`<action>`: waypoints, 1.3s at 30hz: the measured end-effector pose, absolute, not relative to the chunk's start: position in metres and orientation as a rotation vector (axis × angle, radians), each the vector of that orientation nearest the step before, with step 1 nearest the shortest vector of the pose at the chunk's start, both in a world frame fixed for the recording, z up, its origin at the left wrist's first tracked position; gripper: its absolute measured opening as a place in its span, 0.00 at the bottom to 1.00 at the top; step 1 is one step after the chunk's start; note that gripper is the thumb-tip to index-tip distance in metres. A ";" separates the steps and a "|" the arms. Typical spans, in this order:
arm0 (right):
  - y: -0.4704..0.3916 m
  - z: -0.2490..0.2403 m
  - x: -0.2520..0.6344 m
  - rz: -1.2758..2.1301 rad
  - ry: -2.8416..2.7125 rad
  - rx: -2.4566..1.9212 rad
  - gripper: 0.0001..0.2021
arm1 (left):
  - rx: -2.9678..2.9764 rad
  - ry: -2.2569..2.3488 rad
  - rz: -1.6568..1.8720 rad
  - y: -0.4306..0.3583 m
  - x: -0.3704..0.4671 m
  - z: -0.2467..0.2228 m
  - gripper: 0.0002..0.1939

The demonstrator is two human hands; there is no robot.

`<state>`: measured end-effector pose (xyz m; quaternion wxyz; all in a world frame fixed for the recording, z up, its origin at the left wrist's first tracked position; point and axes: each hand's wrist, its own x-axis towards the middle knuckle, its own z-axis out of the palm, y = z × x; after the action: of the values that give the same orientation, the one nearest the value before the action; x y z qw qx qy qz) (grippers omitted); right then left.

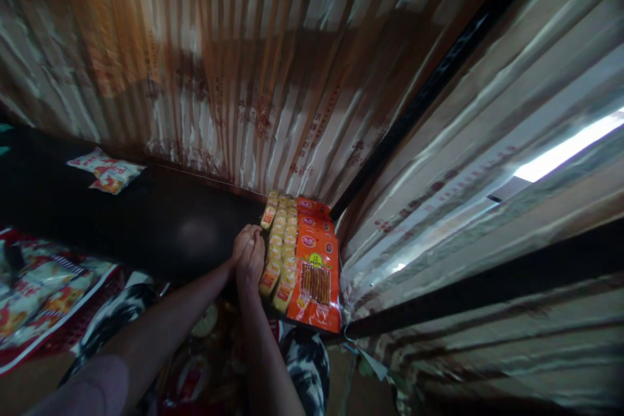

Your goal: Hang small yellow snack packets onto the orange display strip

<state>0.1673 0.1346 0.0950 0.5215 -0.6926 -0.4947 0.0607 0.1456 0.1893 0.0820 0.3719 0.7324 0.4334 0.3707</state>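
My left hand [244, 242] and my right hand [251, 262] are together over the black shelf [195, 224], fingers closed and overlapping. Whatever they hold, if anything, is hidden. Right beside them are rows of small yellow snack packs [283, 247], lined up from front to back. The pack row nearest my hands has a gap, with packs at its back and front ends. To the right of these rows, flat orange snack bags [314, 283] overlap one another; the front one pictures brown sticks.
A white and red snack bag [110, 171] lies farther left on the shelf. Below left, a red basket [63, 318] holds several similar bags. Ribbed, printed plastic sheeting [253, 78] hangs behind, and more covers the right side. A black post [414, 110] slants up at the corner.
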 end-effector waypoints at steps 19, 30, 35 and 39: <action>0.016 0.079 0.117 0.276 -1.292 -1.682 0.24 | 1.901 1.010 0.840 0.087 0.055 0.075 0.15; -0.039 0.021 0.087 0.370 -1.444 -1.664 0.20 | 1.894 1.160 0.718 0.024 0.011 0.021 0.20; -0.053 -0.025 0.091 0.592 -1.225 -1.973 0.16 | 1.921 1.272 0.355 0.000 -0.003 -0.030 0.15; -0.056 -0.042 0.109 0.554 -1.030 -2.152 0.15 | 2.052 1.212 0.220 -0.016 -0.005 -0.050 0.17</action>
<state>0.1092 -0.0561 -0.0423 0.3395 -0.8265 -0.3955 0.2127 -0.0047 -0.0157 -0.0503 0.3656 0.7980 0.4715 0.0855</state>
